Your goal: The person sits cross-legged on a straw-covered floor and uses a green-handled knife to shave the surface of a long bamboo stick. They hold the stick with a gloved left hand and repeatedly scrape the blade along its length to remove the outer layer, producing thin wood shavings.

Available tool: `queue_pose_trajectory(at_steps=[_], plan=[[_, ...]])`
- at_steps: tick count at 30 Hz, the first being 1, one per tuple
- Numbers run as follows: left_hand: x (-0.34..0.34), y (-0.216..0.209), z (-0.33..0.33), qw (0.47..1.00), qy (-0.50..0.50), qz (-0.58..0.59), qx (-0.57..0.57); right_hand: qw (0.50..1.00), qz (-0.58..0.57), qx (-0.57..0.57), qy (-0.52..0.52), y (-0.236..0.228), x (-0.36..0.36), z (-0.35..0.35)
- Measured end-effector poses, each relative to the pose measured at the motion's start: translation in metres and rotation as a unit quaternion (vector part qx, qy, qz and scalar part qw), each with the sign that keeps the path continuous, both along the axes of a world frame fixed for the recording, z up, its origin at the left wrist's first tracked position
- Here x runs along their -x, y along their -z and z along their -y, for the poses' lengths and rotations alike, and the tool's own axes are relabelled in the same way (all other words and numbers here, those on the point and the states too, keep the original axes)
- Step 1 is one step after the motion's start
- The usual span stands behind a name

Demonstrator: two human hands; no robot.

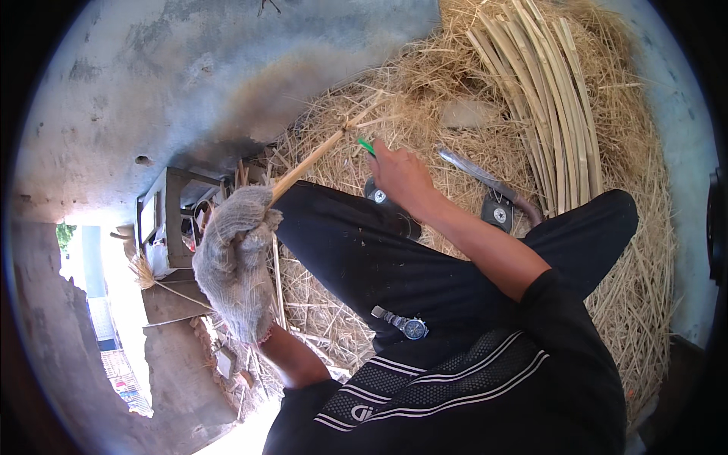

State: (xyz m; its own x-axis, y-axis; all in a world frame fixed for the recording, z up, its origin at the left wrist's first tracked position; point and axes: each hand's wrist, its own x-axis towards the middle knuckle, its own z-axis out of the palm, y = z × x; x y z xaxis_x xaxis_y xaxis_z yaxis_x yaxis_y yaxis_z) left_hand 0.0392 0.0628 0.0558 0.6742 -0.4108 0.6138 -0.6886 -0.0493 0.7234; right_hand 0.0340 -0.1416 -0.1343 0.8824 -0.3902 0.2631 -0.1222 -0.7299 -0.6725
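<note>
My left hand, in a grey knitted glove, is closed round one end of a pale bamboo stick. The stick slants up and away to the right, and thin split pieces fan out at its far end. My right hand is bare, its fingers closed on a small bright green tool. Its tip points toward the stick's split end; whether they touch I cannot tell. The tool's exact kind is hidden by my fingers.
Long bamboo strips lie in a bundle on straw at the far right. A large blade with a wooden handle rests near my feet. A wristwatch lies on my lap. At left stands a wooden frame holding odds and ends.
</note>
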Motion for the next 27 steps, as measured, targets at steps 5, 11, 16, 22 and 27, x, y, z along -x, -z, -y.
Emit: queue_pose_trajectory(at_steps=[5,11,16,22,27], plan=[[0.009,-0.009,-0.003,0.997,-0.041,0.031,-0.055,0.987,0.081,-0.088,-0.110,-0.069,0.024,-0.034],[-0.021,-0.035,-0.030,0.971,0.026,0.048,-0.231,0.989,0.093,-0.043,-0.104,-0.074,0.023,-0.031],[-0.027,-0.048,-0.030,0.939,0.124,0.147,-0.286,0.991,0.036,-0.055,-0.113,-0.102,0.042,-0.048],[-0.023,-0.037,-0.004,0.935,0.171,0.159,-0.266,0.998,-0.057,-0.037,0.003,-0.012,0.023,0.007],[-0.016,-0.042,-0.013,0.949,0.120,0.140,-0.256,0.981,0.121,-0.106,-0.104,-0.080,0.045,-0.045]])
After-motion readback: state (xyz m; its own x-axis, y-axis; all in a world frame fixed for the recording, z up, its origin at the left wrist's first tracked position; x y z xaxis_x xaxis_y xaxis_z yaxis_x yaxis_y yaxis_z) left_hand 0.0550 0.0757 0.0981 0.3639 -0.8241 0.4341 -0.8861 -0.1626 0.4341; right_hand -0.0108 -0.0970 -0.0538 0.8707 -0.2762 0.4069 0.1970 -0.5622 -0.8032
